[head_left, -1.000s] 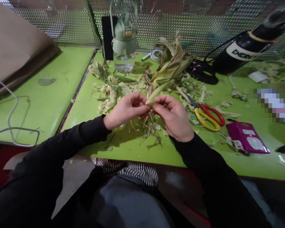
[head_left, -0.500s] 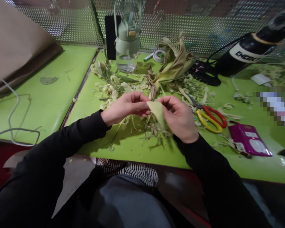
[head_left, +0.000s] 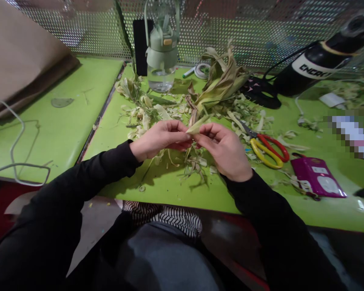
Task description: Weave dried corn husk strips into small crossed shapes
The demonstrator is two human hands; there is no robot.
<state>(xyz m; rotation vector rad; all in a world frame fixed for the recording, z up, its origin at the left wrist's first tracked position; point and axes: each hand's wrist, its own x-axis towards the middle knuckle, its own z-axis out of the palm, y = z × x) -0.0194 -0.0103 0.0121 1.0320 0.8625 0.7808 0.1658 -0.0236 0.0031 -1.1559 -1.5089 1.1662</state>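
Between my two hands is a pale yellow-green piece of corn husk, folded narrow and pointing up and to the right. My left hand pinches its left end between thumb and fingers. Close beside it, my right hand is closed on the husk near its lower edge. Just beyond the fingers, a bundle of dry corn husks lies on the green table. Husk scraps are scattered under and around both hands. Scissors with one red and one yellow handle rest right of my right hand.
A water bottle stands at the back, near a dark phone-like slab and a roll of tape. A purple packet lies at the right. The black cylinder leans behind it. Bent wire crosses the left side.
The husk piece hung down broad and flat between my hands; now it is folded narrow and points upward. My right hand has shifted slightly left, closer to the left fingertips.
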